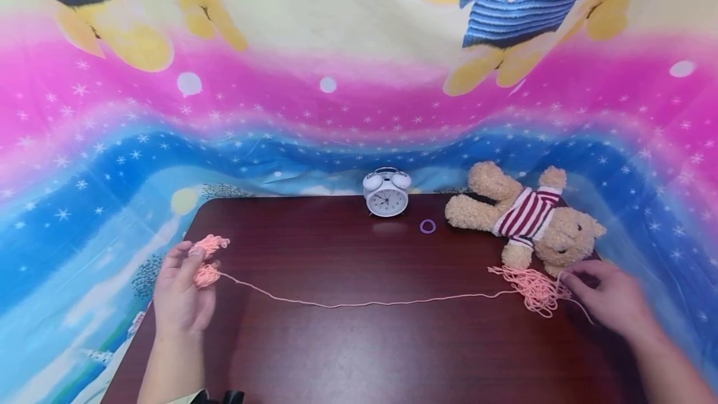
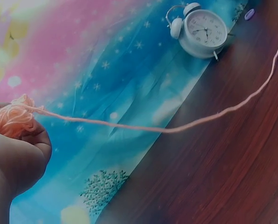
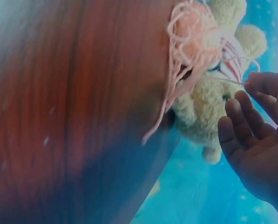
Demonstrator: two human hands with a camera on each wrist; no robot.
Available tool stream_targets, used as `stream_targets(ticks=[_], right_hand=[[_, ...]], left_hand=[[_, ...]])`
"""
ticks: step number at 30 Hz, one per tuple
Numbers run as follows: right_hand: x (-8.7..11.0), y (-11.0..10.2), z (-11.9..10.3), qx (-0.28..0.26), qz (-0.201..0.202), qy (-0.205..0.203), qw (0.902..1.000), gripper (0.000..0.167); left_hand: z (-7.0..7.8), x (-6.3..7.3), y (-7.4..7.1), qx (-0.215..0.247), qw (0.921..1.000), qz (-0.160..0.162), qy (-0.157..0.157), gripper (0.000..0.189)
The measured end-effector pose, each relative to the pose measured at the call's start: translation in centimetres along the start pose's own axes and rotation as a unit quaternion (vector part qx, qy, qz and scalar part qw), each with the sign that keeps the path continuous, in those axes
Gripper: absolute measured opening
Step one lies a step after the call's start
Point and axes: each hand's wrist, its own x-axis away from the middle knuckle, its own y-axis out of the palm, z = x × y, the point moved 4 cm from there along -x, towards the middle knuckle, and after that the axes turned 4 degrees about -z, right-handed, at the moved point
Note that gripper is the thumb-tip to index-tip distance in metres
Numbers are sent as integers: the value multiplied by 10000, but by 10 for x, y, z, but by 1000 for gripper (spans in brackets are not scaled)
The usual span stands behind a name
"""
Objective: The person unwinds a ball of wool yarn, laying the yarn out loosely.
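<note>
The loose tangle of pink yarn (image 1: 533, 292) lies near the right edge of the table (image 1: 348, 354), just beside the teddy bear. My right hand (image 1: 611, 298) pinches a strand of it between thumb and finger. A sagging strand (image 1: 359, 305) runs across to the small yarn bundle (image 1: 206, 275) my left hand (image 1: 182, 292) grips by the left edge. The teddy bear (image 1: 528, 214) lies toward the far right corner; a white alarm clock (image 1: 387, 198) stands at the far edge, with a purple ring (image 1: 422, 227) between them.
</note>
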Motion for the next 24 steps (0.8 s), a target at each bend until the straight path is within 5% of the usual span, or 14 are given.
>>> stream_targets(ticks=[9, 24], right_hand=[[-8, 7, -28, -88, 33, -716, 9974, 16], [-25, 21, -81, -266, 289, -1143, 9927, 23]], left_hand=[[-18, 2, 16, -351, 9986, -321, -242, 12], [-49, 5, 35, -953, 9927, -444, -596, 15]])
